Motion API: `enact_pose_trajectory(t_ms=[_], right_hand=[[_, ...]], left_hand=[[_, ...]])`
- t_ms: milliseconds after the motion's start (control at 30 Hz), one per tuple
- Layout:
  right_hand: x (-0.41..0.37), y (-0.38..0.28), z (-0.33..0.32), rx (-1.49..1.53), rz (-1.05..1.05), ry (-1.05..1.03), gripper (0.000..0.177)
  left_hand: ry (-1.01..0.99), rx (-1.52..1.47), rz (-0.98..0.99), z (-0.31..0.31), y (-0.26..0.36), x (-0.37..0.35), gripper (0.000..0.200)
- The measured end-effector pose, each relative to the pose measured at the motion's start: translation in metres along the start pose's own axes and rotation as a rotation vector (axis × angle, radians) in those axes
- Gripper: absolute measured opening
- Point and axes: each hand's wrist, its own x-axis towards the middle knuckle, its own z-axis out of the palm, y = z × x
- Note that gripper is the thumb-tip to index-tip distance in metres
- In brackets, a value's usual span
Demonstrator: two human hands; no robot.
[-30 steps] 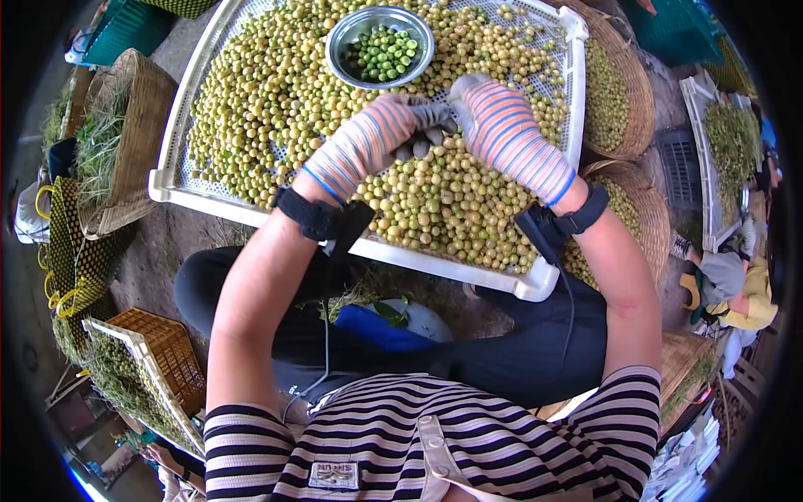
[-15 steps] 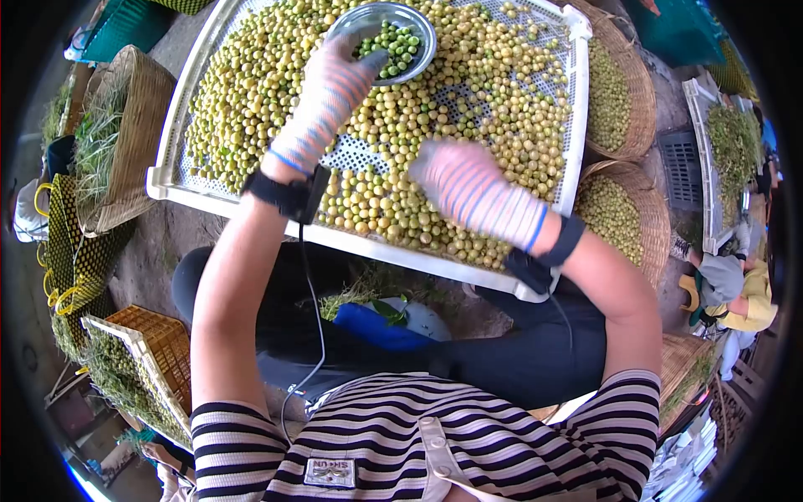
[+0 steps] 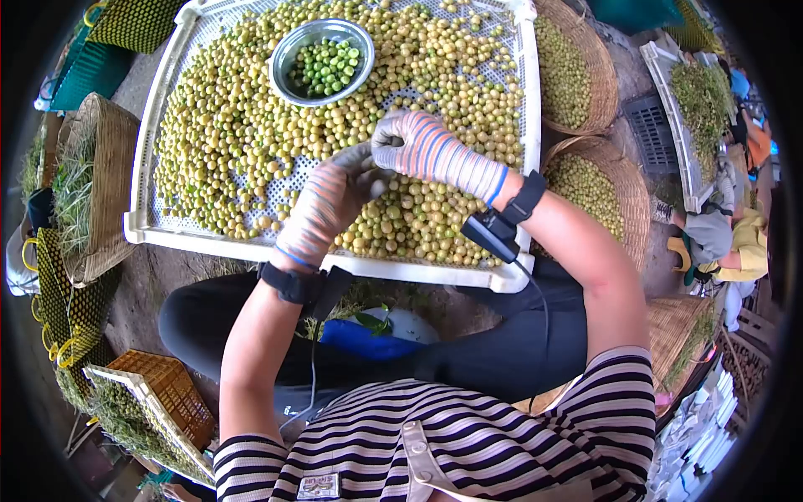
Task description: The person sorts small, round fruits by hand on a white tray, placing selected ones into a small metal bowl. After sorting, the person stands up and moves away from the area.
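A white perforated tray [image 3: 201, 255] full of small round yellow-green fruits [image 3: 226, 125] lies in front of me. On the fruits stands a metal bowl [image 3: 276, 79] with greener fruits [image 3: 326, 67] in it. Both my hands wear striped gloves with grey fingertips. My left hand [image 3: 330, 197] is over the tray's near middle, its fingers curled together. Right beside it, my right hand [image 3: 418, 146] is closed, its fingertips meeting those of the left. Whatever lies between the fingertips is hidden.
Two wicker baskets of fruit [image 3: 569, 71] [image 3: 590, 197] stand right of the tray. A basket of grass-like stems [image 3: 92, 184] leans at the left, with an orange crate [image 3: 171, 393] nearer me. A dark crate [image 3: 652, 134] and a person in yellow [image 3: 749, 247] are at the far right.
My left hand has left the bowl and moved down toward me; my right hand has moved left and up to meet it. The view has shifted, so tray and bowl appear further left.
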Motion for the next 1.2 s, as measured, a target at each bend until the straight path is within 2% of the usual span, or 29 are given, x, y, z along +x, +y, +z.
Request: enact_pose_trajectory(t_ms=[33,100,267,333,433,500,567,633,700,767,833,900,933,967,1033,1067,1133,1200], right_hand=[[-0.001,0.008,0.004,0.094,-0.165,0.060,0.019],[-0.002,-0.001,-0.003,0.255,-0.077,0.015,0.012],[0.001,0.000,-0.007,0.173,-0.200,0.052,0.011],[-0.005,-0.007,-0.010,0.152,-0.225,0.050,0.013],[-0.011,-0.006,-0.011,0.088,-0.322,0.113,0.019],[-0.019,-0.010,-0.010,0.066,-0.282,0.128,0.017],[-0.022,-0.010,-0.006,0.125,-0.302,0.117,0.015],[-0.029,-0.015,-0.005,0.472,-0.095,0.055,0.014],[-0.032,-0.014,-0.011,0.468,-0.146,0.069,0.013],[-0.037,-0.009,-0.026,0.176,-0.301,0.023,0.013],[-0.044,-0.002,-0.035,0.115,-0.337,0.022,0.013],[-0.054,-0.002,-0.047,-0.171,-0.332,0.035,0.012],[-0.053,0.010,-0.051,-0.039,-0.203,-0.044,0.013],[-0.061,0.011,-0.053,0.086,-0.125,0.014,0.016],[-0.074,-0.006,-0.065,0.392,0.202,-0.024,0.018],[-0.074,0.002,-0.063,0.391,0.200,-0.022,0.018],[-0.073,0.023,-0.051,0.268,-0.020,0.028,0.018],[-0.072,0.020,-0.048,0.157,-0.083,0.016,0.018]], left_hand=[[0.005,-0.165,-0.071,0.001,-0.002,0.004,0.019],[0.004,-0.276,-0.105,-0.003,0.000,0.014,0.015],[0.092,-0.314,-0.090,0.001,0.001,0.000,0.015],[-0.027,-0.414,-0.151,-0.010,-0.002,0.006,0.015],[-0.196,-0.390,-0.135,-0.010,-0.009,-0.003,0.017],[-0.310,-0.324,-0.134,-0.006,-0.012,-0.008,0.017],[-0.340,-0.371,-0.157,0.003,-0.017,-0.013,0.019],[-0.329,-0.389,-0.172,0.010,-0.021,-0.013,0.021],[-0.318,-0.408,-0.188,0.015,-0.025,-0.012,0.023],[-0.293,-0.360,-0.218,0.018,-0.029,-0.010,0.024],[-0.280,-0.303,-0.221,0.020,-0.033,-0.005,0.020],[-0.307,-0.027,-0.144,0.028,-0.038,-0.003,0.017],[-0.244,0.052,-0.116,0.032,-0.041,-0.004,0.015],[-0.250,0.098,-0.077,0.034,-0.043,-0.003,0.016],[-0.246,0.106,-0.066,0.037,-0.043,-0.002,0.018],[-0.247,0.108,-0.064,0.044,-0.042,-0.003,0.018],[-0.141,0.022,-0.049,0.058,-0.039,-0.010,0.019],[-0.179,0.074,-0.009,0.047,-0.043,-0.001,0.021]])
